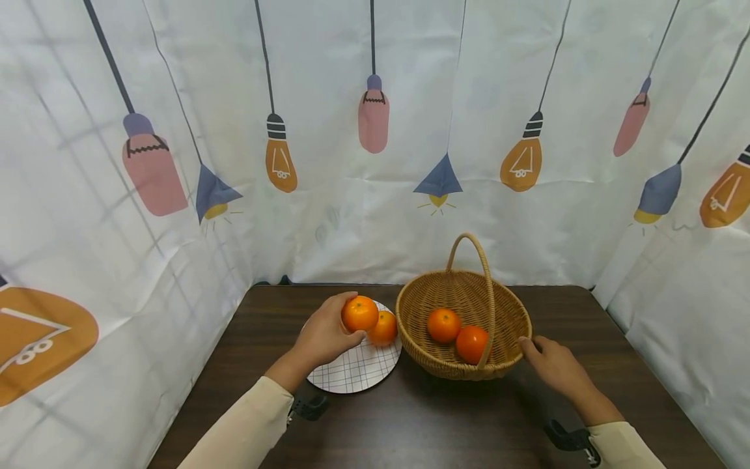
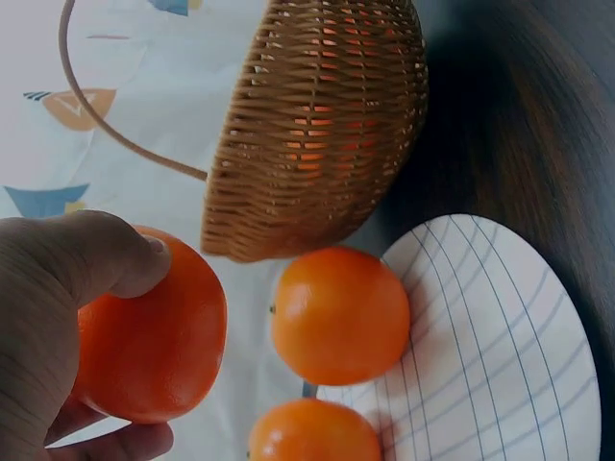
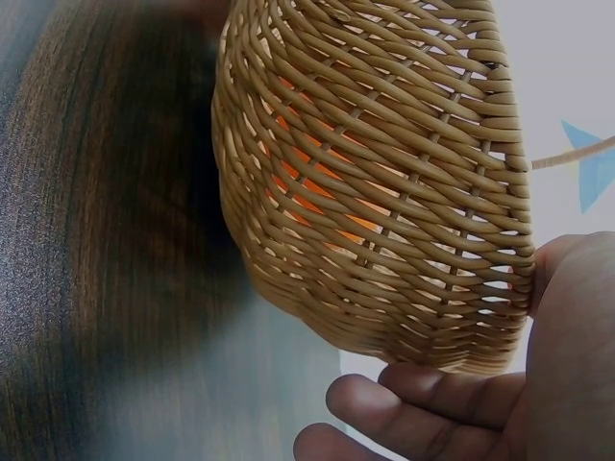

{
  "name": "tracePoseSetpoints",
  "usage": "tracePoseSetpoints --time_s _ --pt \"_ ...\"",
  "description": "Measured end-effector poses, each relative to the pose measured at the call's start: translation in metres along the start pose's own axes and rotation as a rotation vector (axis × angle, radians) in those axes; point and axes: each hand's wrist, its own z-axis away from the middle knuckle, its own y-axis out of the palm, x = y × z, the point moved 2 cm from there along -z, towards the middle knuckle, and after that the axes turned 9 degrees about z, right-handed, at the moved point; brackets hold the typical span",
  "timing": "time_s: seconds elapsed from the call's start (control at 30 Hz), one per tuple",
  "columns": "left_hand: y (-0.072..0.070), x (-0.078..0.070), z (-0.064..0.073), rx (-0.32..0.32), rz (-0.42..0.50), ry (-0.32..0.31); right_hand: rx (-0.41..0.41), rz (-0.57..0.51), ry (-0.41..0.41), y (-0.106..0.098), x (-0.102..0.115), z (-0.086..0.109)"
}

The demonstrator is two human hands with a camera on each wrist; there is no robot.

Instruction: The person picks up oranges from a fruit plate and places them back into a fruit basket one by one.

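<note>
My left hand [image 1: 322, 335] pinches an orange [image 1: 360, 314] between thumb and fingers, holding it above a white plate [image 1: 351, 372] with a thin grid pattern. On that plate the left wrist view shows two more oranges, one [image 2: 341, 315] near the basket and another [image 2: 315, 434] cut by the frame's lower edge. To the right stands a wicker basket [image 1: 469, 286] with an arched handle; inside lie two oranges, one [image 1: 443, 325] behind the other [image 1: 471, 344]. My right hand [image 1: 553, 367] grips the basket's right rim, thumb at the rim and fingers against the outside wall [image 3: 384, 211].
Plate and basket stand side by side on a dark wooden table [image 1: 375, 430]. A white curtain [image 1: 351, 228] printed with lamps hangs behind the table and along both sides. The basket's handle [image 1: 487, 286] rises above its opening.
</note>
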Motion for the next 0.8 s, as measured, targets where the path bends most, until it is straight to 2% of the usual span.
tracePoseSetpoints --time_s 0.4,0.63,0.8 --pt "0.007 -0.017 -0.007 0.034 0.013 0.081 0.006 0.008 0.004 0.001 -0.004 -0.002" --pt "0.012 -0.022 -0.011 0.049 0.017 0.073 0.008 0.008 0.013 0.001 -0.004 -0.002" --pt "0.013 -0.026 -0.012 0.050 0.034 0.096 0.013 0.001 0.011 0.001 -0.003 -0.002"
